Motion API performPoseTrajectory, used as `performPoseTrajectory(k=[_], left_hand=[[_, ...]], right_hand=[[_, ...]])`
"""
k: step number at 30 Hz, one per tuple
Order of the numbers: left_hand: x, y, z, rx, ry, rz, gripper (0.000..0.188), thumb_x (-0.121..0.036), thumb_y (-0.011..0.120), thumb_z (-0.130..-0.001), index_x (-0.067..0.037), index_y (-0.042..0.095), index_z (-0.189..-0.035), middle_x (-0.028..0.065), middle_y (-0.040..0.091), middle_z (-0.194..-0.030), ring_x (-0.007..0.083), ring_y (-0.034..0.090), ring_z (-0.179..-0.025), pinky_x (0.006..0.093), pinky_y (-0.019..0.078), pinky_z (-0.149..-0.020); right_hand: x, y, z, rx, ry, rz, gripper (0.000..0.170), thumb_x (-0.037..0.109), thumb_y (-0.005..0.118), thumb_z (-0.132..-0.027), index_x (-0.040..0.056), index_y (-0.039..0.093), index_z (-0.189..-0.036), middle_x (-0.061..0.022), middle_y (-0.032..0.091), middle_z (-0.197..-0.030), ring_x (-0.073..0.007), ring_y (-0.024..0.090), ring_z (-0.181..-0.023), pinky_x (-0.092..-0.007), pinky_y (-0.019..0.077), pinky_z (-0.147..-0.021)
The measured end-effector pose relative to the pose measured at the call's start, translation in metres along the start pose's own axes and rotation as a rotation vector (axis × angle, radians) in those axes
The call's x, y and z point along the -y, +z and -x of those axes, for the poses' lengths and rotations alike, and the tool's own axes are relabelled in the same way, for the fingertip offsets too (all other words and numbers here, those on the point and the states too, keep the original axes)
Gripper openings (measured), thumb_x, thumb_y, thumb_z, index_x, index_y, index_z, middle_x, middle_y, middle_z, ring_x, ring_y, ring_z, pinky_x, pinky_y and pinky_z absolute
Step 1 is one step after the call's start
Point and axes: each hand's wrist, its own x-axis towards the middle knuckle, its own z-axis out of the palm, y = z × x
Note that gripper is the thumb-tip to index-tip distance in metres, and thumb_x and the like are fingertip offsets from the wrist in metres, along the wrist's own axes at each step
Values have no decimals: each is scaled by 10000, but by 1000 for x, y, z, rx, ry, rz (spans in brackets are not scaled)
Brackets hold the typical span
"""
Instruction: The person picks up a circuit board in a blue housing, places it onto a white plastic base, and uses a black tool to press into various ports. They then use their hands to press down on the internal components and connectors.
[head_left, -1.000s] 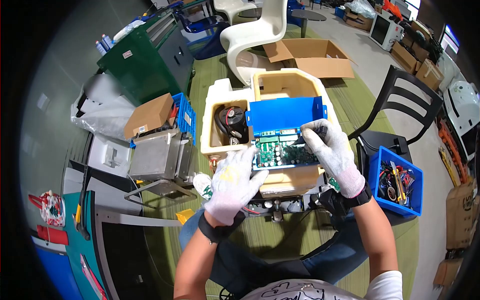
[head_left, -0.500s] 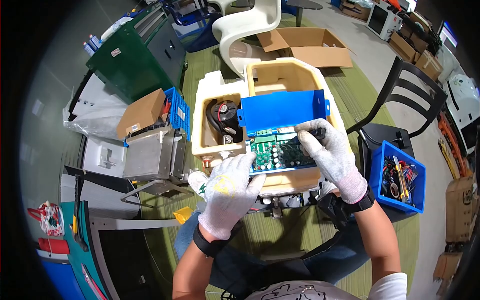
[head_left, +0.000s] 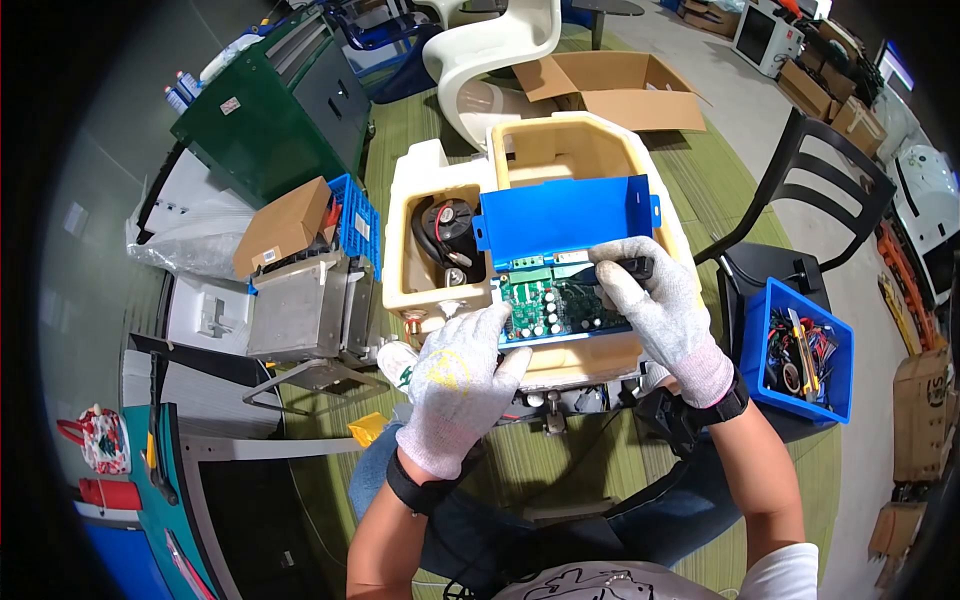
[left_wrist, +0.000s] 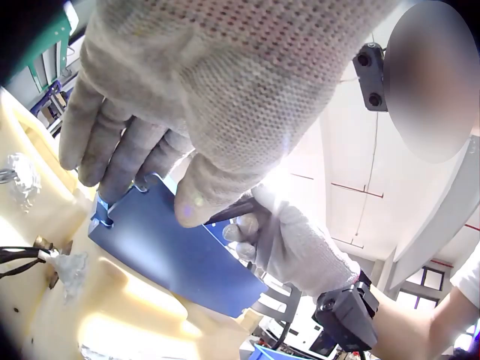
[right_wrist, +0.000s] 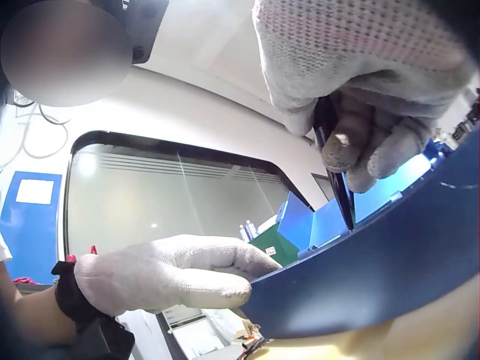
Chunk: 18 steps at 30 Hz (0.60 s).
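Head view: the green circuit board (head_left: 538, 305) lies inside the open blue metal enclosure (head_left: 565, 215), whose raised lid is on the far side; the cream plastic housing (head_left: 422, 165) is beneath and around it. The left hand (head_left: 450, 375) touches the enclosure's left end, fingers nearly straight. The right hand (head_left: 672, 325), at the enclosure's right side, grips a slim black tool (head_left: 636, 268).

Left wrist view: the left hand's fingers are extended, with the thumb apart from them, beside the enclosure's edge.

Right wrist view: the right hand's fingers curl round the tool, which tapers towards the enclosure; tip contact cannot be told. A slip could scratch traces or dislodge small components; with the left hand's light hold, sideways pressure could shift the enclosure.
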Motion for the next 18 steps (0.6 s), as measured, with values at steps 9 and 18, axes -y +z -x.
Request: performPoseTrajectory(k=[9,18], left_hand=[[0,1,0,17,-17,-8,376,-130,706,-676,-49,595,-1026,70,620,-770,232,612,-711,335,484,-663],[0,3,1,14,-1,-28,380,-140,702,-684,-37,593,-1033,79,627,-782,236,617,-721,335,488,-676]], right_hand=[[-4,1,-2,-14,7,27,204,144,590,-876,-19,584,-997,-71,652,-817,-70,588,-739,-236,489,-694],[-1,2,-3,-45,28,107,203,160,593,-866,9,596,-1002,-100,665,-812,-103,619,-737,-253,495,-678]])
